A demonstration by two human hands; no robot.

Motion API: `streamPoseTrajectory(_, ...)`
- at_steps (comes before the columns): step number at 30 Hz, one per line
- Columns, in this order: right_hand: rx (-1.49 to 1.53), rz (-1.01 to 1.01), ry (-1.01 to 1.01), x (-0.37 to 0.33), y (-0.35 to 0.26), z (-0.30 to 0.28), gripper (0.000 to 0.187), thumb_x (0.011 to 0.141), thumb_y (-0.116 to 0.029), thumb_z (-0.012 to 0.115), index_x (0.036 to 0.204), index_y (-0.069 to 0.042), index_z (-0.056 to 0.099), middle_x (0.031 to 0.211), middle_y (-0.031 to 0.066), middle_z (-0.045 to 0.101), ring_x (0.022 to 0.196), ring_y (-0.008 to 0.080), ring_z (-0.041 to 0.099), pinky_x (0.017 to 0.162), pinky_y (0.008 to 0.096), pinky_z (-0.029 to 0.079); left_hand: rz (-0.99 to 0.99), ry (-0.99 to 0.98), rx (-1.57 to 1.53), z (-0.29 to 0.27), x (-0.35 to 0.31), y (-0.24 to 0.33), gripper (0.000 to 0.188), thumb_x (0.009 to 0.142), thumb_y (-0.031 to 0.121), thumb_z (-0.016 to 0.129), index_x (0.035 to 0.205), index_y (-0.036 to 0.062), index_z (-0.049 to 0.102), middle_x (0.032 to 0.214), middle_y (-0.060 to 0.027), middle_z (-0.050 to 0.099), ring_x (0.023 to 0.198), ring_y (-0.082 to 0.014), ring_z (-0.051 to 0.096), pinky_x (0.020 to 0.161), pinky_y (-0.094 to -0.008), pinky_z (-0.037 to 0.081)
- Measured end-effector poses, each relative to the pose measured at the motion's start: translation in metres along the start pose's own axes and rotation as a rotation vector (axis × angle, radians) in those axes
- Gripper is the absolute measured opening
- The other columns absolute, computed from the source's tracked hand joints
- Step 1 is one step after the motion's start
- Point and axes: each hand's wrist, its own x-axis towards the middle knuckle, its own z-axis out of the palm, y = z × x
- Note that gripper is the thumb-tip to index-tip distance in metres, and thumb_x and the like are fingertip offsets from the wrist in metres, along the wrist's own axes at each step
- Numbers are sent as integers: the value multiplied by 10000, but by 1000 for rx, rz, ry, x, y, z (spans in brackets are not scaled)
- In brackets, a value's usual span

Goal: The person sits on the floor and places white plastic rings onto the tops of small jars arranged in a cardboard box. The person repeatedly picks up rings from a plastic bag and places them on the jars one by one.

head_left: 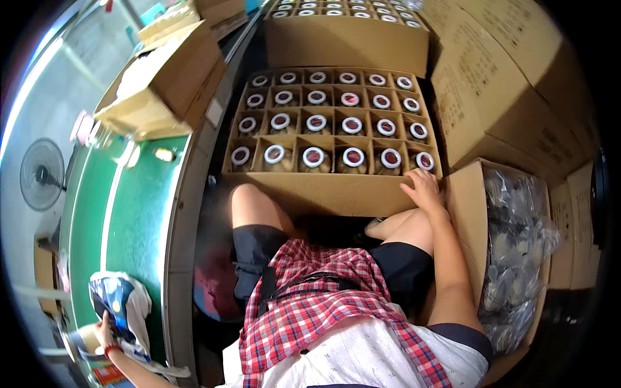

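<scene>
A cardboard carton (323, 194) stands in front of my knees, its cells filled with glass jars (314, 158) that have white-rimmed, dark red lids. My right hand (424, 191) rests at its near right corner, fingers apart and slightly bent over the rim, beside the corner jar (425, 161); it holds nothing. Far out at the lower left, my left hand (105, 333), with a red band at the wrist, touches a crumpled blue-and-white cloth or bag (132, 307) on the green belt (145, 220). Its fingers are small and partly hidden, so their grip does not show.
Another carton of jars (346, 42) stands behind. To the right are stacked closed cartons (479, 77) and an open box of plastic-wrapped items (517, 246). On the belt lie a clear jar (113, 143), an open box (174, 84) and a beige cylinder (84, 339). A fan (42, 174) stands beyond.
</scene>
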Motion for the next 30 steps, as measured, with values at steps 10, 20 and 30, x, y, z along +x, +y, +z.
streamPoseTrajectory(10,76,1,103,-11,1,12,207,680,-191,745,832,-74,669,825,42,537,875,233,529,781,366,397,-34,227,660,6,30,-8,912,669,728,619,922,-148,584,740,-221,600,645,-292,584,609,-422,482)
streamPoseTrajectory(20,118,-15,89,-9,3,13,167,673,-196,748,771,-83,673,832,45,557,874,234,535,779,373,399,117,349,763,-6,23,-19,973,682,720,608,1095,-157,527,958,-297,587,839,-360,592,791,-472,465)
streamPoseTrajectory(30,172,14,77,7,-8,6,160,684,-141,734,787,-57,644,827,56,539,850,252,537,760,376,451,1041,260,274,206,-126,342,445,794,101,682,1203,25,525,1214,-134,553,1118,-289,524,963,-387,402)
